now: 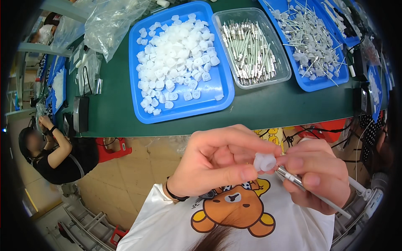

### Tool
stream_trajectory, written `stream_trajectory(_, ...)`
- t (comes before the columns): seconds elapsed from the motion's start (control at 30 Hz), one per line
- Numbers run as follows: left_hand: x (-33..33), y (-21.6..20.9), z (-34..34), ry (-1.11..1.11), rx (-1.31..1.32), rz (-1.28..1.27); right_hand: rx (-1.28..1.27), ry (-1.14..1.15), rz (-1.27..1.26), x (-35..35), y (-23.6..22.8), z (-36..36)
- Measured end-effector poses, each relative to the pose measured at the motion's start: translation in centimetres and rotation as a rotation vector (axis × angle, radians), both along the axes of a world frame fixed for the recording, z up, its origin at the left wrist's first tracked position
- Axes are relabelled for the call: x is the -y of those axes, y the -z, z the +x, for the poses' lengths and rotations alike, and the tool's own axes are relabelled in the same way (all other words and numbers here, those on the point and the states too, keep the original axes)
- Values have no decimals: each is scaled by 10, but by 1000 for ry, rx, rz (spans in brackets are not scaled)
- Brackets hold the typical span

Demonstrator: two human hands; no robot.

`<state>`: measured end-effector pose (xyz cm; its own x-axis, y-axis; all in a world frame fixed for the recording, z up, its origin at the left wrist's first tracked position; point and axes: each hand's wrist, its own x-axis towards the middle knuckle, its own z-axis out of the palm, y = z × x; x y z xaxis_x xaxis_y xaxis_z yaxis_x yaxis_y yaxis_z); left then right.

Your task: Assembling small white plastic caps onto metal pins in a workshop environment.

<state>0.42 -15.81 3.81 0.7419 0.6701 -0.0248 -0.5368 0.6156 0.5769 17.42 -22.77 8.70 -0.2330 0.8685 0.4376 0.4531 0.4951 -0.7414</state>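
A: Item one, left hand?
B: Left hand [215, 161]: pinching one cap [264, 162] between thumb and fingertips; palm turned inward, fingers curved, wrist low.
A: Cap, handling?
B: White, translucent, apparently plastic. Judged light, slightly yielding, perhaps slick. Best held by its outer sides, round opening left uncovered.
A: Item two, right hand?
B: Right hand [320, 169]: gripping one rod [295, 179] between thumb and bent fingers, knuckles outward. Metal end just beside the cap; contact cannot be told. Pale tail slants out below the hand, toward the right.
A: Rod, handling?
B: Judged light, stiff along the metal, tail possibly bendable. Best held at the metal sleeve.
A: Beyond the hands?
B: Green bench [272, 109]. Ahead-left of the left hand: blue tray [188, 112], loose caps. Ahead of both hands: clear tub [268, 84], loose rods. Ahead of the right hand: second tray [310, 86], thin stems with white pieces.
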Motion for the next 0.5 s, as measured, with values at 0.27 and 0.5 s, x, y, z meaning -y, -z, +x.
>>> stream_trajectory(0.27,-1,3,0,-41,-60,45,14,-50,-10,-6,2,3)
stream_trajectory(0.5,0,2,1,-78,-170,215,41,-12,-7,-1,5,4)
